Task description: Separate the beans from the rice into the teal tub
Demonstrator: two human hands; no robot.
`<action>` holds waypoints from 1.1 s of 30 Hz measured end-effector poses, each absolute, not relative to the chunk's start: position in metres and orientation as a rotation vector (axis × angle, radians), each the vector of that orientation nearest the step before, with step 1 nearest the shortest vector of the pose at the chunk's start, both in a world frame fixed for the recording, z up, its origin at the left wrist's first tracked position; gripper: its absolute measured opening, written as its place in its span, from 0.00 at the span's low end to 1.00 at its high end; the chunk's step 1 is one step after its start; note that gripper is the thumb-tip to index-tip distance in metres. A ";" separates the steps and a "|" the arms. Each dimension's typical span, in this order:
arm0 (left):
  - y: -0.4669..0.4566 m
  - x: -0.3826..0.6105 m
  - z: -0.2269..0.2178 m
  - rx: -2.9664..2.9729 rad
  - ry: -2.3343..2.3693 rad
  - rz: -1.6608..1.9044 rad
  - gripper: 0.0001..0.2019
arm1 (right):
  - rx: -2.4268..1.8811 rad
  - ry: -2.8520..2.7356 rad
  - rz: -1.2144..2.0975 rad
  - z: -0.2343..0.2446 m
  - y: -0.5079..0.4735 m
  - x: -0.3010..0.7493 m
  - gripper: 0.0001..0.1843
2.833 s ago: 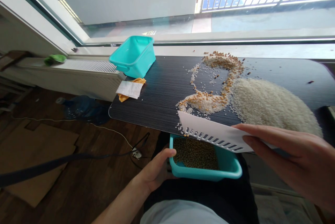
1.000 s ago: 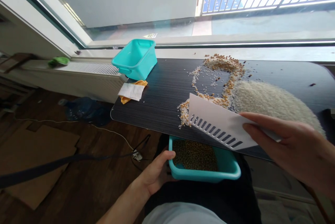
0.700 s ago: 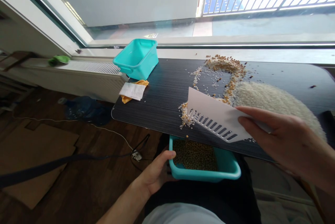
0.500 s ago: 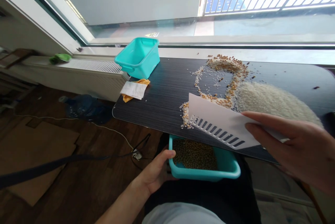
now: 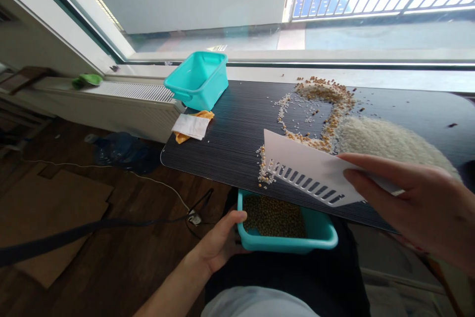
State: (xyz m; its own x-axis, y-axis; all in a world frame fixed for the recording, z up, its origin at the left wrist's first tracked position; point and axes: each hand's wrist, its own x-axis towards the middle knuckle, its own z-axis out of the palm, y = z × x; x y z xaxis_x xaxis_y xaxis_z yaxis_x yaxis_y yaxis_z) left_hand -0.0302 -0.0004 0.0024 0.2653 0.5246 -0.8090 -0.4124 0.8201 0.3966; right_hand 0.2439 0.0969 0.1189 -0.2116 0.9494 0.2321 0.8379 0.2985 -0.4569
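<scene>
My right hand (image 5: 401,191) pinches a flat white slotted scraper (image 5: 304,163), tilted over the dark tabletop (image 5: 241,134). Along the scraper's left end lies a small strip of mixed white grains and yellow-brown seeds (image 5: 264,168). My left hand (image 5: 222,238) grips the left end of a turquoise bin (image 5: 289,244), held below the table's front edge. Greenish-brown seeds (image 5: 274,215) cover much of the bin's floor. Beyond the scraper, a curved band of mixed seeds and grains (image 5: 326,104) sits beside a heap of white rice-like grains (image 5: 389,141), partly behind my right hand.
A second turquoise bin (image 5: 198,82) stands at the table's far left corner. In front of it lie a folded white cloth (image 5: 191,126) and an orange cloth (image 5: 181,137). A radiator (image 5: 129,92) runs under the window; a large plastic bottle (image 5: 122,149) and a cable (image 5: 166,186) are on the floor.
The scraper in my right hand has shifted slightly left along the table edge, and some grains now lie closer to the edge. My left hand still holds the bin, nearly unmoved.
</scene>
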 end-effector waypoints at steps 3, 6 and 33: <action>0.000 -0.031 0.005 0.106 1.153 0.642 0.34 | -1.507 -2.141 0.392 0.118 0.097 0.239 0.16; 0.001 -0.033 0.007 0.105 1.167 0.655 0.35 | -1.493 -2.168 0.400 0.113 0.098 0.236 0.16; -0.001 -0.043 0.007 0.115 1.218 0.696 0.29 | -1.401 -2.239 0.611 0.115 0.094 0.217 0.16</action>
State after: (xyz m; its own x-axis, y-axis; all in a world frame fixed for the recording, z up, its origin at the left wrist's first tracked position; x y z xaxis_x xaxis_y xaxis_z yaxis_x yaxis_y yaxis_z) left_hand -0.0432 -0.0011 0.0073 0.1677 0.5474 -0.8199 -0.4285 0.7895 0.4395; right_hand 0.2172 0.0937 0.1148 -0.3990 0.9087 0.1227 0.7203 0.3934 -0.5712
